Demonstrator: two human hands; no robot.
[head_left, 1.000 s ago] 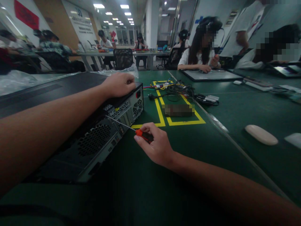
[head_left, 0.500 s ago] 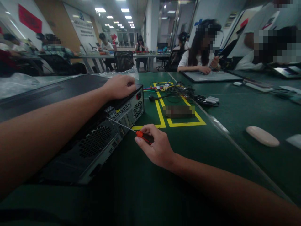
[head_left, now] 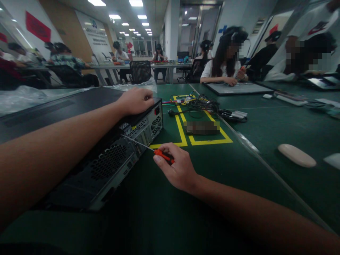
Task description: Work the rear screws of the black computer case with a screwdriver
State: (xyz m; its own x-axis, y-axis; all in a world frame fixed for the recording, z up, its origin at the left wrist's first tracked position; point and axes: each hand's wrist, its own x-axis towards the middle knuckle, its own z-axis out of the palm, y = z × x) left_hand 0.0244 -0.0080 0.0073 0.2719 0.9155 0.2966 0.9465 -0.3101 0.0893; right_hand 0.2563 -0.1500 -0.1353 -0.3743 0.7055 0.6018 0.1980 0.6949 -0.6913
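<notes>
A black desktop computer case [head_left: 106, 166] lies on its side on the green table, its rear panel with fan grille facing right. My left hand [head_left: 136, 101] rests on the case's top far corner, fingers curled down over the edge. My right hand [head_left: 177, 166] grips a screwdriver [head_left: 162, 155] with a red and black handle. Its thin metal shaft reaches left and up to the rear panel of the case, where the tip touches near the top edge.
A yellow taped rectangle [head_left: 202, 141] on the table holds a tangle of cables [head_left: 202, 102]. A white mouse [head_left: 296, 155] lies right. Clear plastic wrap [head_left: 21, 95] sits behind the case. Other people sit at a flat panel [head_left: 236, 88] and far tables.
The view has tilted slightly, so everything sits a little lower in the picture. Both hands and the screwdriver keep their places against the case.
</notes>
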